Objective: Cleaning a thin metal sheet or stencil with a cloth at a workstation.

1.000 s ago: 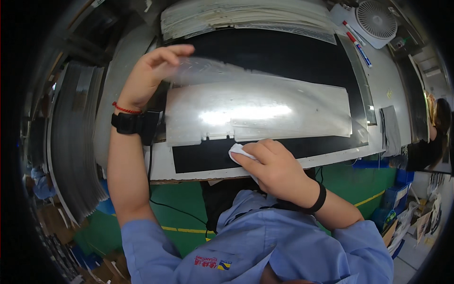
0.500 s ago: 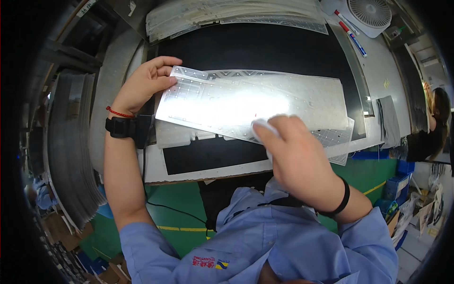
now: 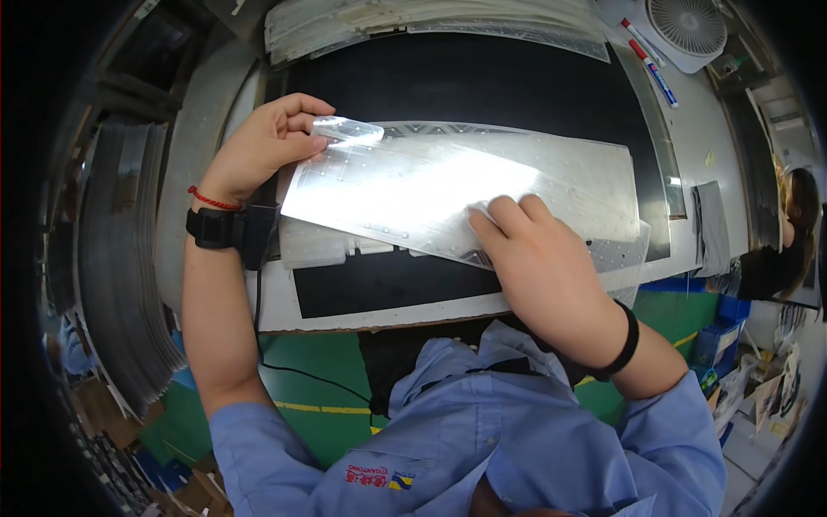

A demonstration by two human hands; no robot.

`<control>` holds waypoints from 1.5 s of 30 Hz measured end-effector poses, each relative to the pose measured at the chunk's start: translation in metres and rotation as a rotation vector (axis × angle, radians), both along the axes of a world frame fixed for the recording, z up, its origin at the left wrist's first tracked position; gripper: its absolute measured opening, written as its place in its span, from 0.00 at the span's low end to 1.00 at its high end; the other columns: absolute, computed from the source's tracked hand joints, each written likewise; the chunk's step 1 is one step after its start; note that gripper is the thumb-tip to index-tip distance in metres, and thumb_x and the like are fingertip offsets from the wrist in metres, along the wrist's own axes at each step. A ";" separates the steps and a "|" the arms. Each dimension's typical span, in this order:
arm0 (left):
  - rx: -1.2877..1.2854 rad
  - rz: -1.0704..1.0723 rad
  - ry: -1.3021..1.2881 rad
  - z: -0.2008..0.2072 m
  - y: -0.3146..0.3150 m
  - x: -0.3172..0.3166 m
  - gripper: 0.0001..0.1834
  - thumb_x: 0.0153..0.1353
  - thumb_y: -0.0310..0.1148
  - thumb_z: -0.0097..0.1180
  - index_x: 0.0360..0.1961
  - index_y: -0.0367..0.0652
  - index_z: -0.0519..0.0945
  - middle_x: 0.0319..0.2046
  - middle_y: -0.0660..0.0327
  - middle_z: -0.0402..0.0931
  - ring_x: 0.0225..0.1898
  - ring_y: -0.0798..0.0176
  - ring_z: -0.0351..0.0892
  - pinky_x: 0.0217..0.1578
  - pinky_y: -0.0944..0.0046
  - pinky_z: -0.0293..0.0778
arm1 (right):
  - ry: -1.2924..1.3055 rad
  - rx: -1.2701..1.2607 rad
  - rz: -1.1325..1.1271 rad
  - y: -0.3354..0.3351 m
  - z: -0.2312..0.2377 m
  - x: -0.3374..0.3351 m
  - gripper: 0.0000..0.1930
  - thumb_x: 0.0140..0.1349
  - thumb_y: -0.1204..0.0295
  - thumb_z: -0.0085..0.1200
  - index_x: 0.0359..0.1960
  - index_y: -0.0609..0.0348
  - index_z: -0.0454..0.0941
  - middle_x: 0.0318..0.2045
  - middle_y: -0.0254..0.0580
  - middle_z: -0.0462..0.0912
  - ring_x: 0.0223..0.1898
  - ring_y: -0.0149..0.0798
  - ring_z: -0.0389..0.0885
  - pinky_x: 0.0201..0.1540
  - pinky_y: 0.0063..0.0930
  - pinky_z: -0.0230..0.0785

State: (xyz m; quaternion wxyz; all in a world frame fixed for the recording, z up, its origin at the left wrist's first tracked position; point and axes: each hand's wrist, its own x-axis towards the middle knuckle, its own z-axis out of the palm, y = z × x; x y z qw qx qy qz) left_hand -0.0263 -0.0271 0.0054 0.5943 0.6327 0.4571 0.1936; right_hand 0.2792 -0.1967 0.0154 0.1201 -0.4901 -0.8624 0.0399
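Observation:
My left hand (image 3: 280, 142) pinches the upper left corner of a clear plastic sheet (image 3: 345, 202) marked with a grid and dots. Bright glare covers the sheet's middle. It lies slanted over other translucent sheets (image 3: 603, 185), one of which juts out at the lower right. My right hand (image 3: 547, 254) is bent over the sheet's right part, its fingertips pressing a white cloth (image 3: 478, 208) against the surface. Most of the cloth is hidden beneath the fingers.
A black mat (image 3: 482, 82) covers the worktable. Behind it lies a stack of clear sheets (image 3: 413, 26). Two markers (image 3: 655, 73) and a white fan (image 3: 687, 26) are at the far right, a grey cloth (image 3: 711, 228) at the right edge. Stacked panels (image 3: 129, 250) stand left. Another person (image 3: 797, 224) is far right.
My right hand has shifted slightly up and turned, with the cloth now mostly under its fingers. The sheet's upper left corner has bent and catches light. My left hand keeps its hold.

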 end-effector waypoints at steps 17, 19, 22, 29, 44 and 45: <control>0.019 -0.004 0.010 0.001 0.001 -0.001 0.21 0.64 0.24 0.61 0.58 0.35 0.73 0.37 0.66 0.82 0.35 0.78 0.80 0.39 0.79 0.75 | 0.000 -0.043 -0.012 -0.004 0.000 0.002 0.18 0.52 0.78 0.55 0.47 0.66 0.80 0.38 0.41 0.76 0.41 0.41 0.76 0.37 0.30 0.77; 0.023 -0.009 0.022 0.000 0.002 -0.002 0.21 0.64 0.24 0.61 0.58 0.35 0.73 0.37 0.66 0.82 0.35 0.78 0.80 0.39 0.79 0.75 | 0.007 -0.050 -0.004 -0.005 0.001 0.005 0.18 0.52 0.78 0.55 0.47 0.66 0.80 0.39 0.41 0.76 0.41 0.41 0.76 0.37 0.30 0.77; 0.031 -0.007 0.025 -0.001 0.001 -0.003 0.21 0.64 0.24 0.61 0.58 0.35 0.73 0.36 0.66 0.82 0.35 0.78 0.80 0.39 0.79 0.75 | 0.038 -0.036 0.002 0.004 0.000 0.002 0.19 0.52 0.78 0.55 0.48 0.66 0.80 0.39 0.40 0.76 0.41 0.41 0.76 0.37 0.30 0.77; 0.000 -0.009 -0.005 -0.001 0.002 -0.002 0.21 0.64 0.24 0.61 0.58 0.35 0.73 0.36 0.66 0.82 0.35 0.78 0.80 0.38 0.79 0.74 | -0.001 -0.053 -0.002 -0.008 0.001 0.006 0.19 0.54 0.78 0.55 0.50 0.66 0.80 0.41 0.41 0.78 0.41 0.42 0.77 0.39 0.32 0.78; 0.026 -0.023 0.048 -0.006 0.006 -0.015 0.25 0.64 0.24 0.61 0.61 0.33 0.71 0.35 0.66 0.81 0.34 0.78 0.79 0.38 0.79 0.73 | 0.094 -0.037 -0.095 0.004 -0.006 -0.009 0.15 0.56 0.79 0.51 0.46 0.68 0.76 0.41 0.47 0.76 0.43 0.48 0.77 0.42 0.37 0.77; 0.033 -0.010 0.041 -0.005 0.003 -0.008 0.21 0.66 0.27 0.61 0.58 0.33 0.74 0.32 0.69 0.79 0.32 0.79 0.77 0.37 0.78 0.72 | 0.092 -0.109 -0.050 0.000 -0.002 -0.017 0.10 0.58 0.78 0.52 0.41 0.67 0.75 0.41 0.49 0.76 0.44 0.49 0.78 0.42 0.39 0.76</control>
